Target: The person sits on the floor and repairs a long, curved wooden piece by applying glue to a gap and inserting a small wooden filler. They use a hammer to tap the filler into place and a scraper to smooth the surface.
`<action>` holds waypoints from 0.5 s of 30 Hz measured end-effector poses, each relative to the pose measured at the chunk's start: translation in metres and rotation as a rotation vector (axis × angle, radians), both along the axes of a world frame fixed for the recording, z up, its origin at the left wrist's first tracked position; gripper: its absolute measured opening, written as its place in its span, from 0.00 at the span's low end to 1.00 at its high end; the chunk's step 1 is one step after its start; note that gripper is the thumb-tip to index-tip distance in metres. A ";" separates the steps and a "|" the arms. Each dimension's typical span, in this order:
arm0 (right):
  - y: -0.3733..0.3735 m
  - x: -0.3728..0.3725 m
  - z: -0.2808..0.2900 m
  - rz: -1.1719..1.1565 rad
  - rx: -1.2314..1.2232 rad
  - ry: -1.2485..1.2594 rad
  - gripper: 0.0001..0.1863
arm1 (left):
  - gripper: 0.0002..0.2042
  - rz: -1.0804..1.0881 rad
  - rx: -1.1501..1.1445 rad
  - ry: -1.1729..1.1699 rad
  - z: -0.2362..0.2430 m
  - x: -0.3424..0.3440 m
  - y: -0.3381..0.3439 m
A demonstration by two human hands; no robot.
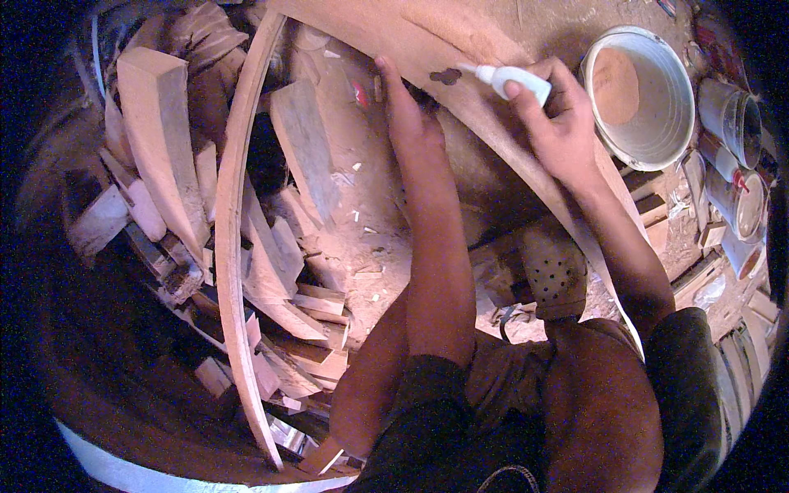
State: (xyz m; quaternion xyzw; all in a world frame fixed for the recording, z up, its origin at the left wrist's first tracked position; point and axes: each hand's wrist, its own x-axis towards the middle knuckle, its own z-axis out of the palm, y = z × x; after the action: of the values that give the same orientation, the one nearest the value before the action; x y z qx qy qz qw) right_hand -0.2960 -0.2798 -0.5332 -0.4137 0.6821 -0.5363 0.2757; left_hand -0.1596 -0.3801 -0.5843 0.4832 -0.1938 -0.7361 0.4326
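My right hand (563, 123) is closed round a small white squeeze bottle (526, 85). Its thin nozzle points left, just above a dark wet spot (446, 76) on a broad, curved wooden board (509, 135). At the board's near left edge is my left hand (417, 123). One digit stretches up against the edge, while the other fingers are mostly hidden under the wood; the hand appears to hold the board there. The board runs from the upper left down along the inside of my right forearm.
A white bucket (682, 99) with tan powder stands at the right, beside several cans (748, 205). A long curved wooden strip (234, 246) rises on the left among wood blocks (156, 123) and offcuts. A perforated clog (555, 275) shows below the board.
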 end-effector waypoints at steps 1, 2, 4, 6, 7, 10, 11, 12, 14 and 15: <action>0.002 -0.001 0.007 -0.006 0.067 -0.193 0.07 | 0.33 -0.006 0.005 -0.007 -0.001 0.003 -0.001; 0.003 -0.004 0.017 -0.026 0.149 -0.376 0.08 | 0.35 -0.013 0.010 -0.015 -0.002 0.006 -0.002; 0.002 -0.009 0.029 -0.057 0.197 -0.645 0.08 | 0.37 -0.029 0.031 -0.018 -0.002 0.009 -0.003; 0.010 -0.021 0.032 -0.096 0.132 -0.803 0.08 | 0.37 -0.059 0.076 0.002 -0.005 0.002 0.003; 0.009 -0.023 0.035 -0.106 0.115 -0.840 0.08 | 0.36 -0.053 0.088 0.016 -0.011 0.007 0.001; 0.012 -0.032 0.041 -0.133 0.098 -0.890 0.09 | 0.33 -0.037 0.143 0.031 -0.009 0.010 -0.005; 0.018 -0.038 0.043 -0.135 0.110 -0.870 0.10 | 0.33 -0.028 0.168 0.014 -0.005 0.008 -0.003; 0.022 -0.044 0.045 -0.132 0.118 -0.853 0.10 | 0.33 -0.018 0.188 -0.007 0.003 0.006 -0.002; 0.030 -0.055 0.054 -0.208 0.122 -0.845 0.12 | 0.33 -0.002 0.180 -0.065 0.011 0.002 -0.002; 0.040 -0.064 0.058 -0.266 0.131 -0.831 0.12 | 0.33 -0.009 0.190 -0.084 0.008 -0.004 0.004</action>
State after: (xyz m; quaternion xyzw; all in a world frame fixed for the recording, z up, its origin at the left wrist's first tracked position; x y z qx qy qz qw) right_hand -0.3600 -0.2395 -0.4750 -0.0533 0.5933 -0.6435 0.4807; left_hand -0.1641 -0.3763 -0.5760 0.5518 -0.1434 -0.7321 0.3728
